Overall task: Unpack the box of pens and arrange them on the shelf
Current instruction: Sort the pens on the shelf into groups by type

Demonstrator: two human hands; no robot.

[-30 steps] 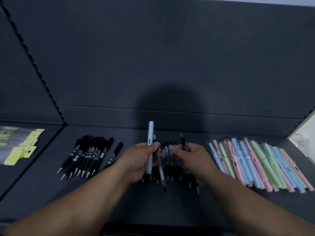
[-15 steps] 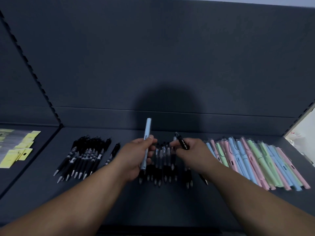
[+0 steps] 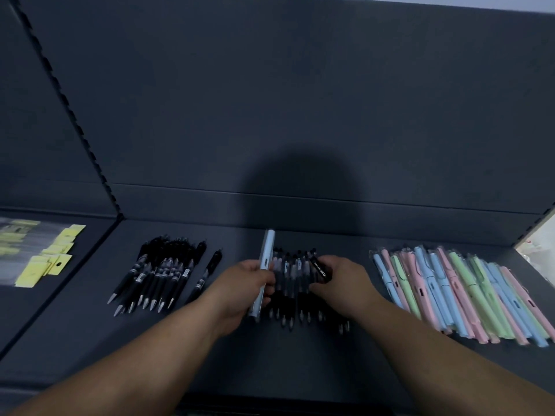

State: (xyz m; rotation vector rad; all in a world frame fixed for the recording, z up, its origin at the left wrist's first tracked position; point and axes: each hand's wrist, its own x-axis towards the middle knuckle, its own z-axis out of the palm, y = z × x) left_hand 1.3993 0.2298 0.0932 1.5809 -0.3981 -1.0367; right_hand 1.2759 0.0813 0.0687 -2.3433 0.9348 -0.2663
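My left hand (image 3: pixel 240 291) grips a pale blue pen (image 3: pixel 264 265) that stands nearly upright over the dark shelf (image 3: pixel 300 364). My right hand (image 3: pixel 342 283) pinches a black pen (image 3: pixel 319 267) at the right side of a middle row of black pens (image 3: pixel 292 283) lying on the shelf. Both hands sit over that row and hide part of it. A second group of black pens (image 3: pixel 156 274) lies to the left. Pastel pens in clear sleeves (image 3: pixel 456 292) lie fanned out to the right.
One black pen (image 3: pixel 207 276) lies alone just right of the left group. Yellow-tagged packets (image 3: pixel 39 256) lie on the neighbouring shelf bay at far left, beyond a notched upright (image 3: pixel 72 115). The dark back panel (image 3: pixel 300 100) rises behind the pens.
The black pen in my right hand has come down closer to the middle row. My left hand still holds the pale blue pen, now a little more upright.
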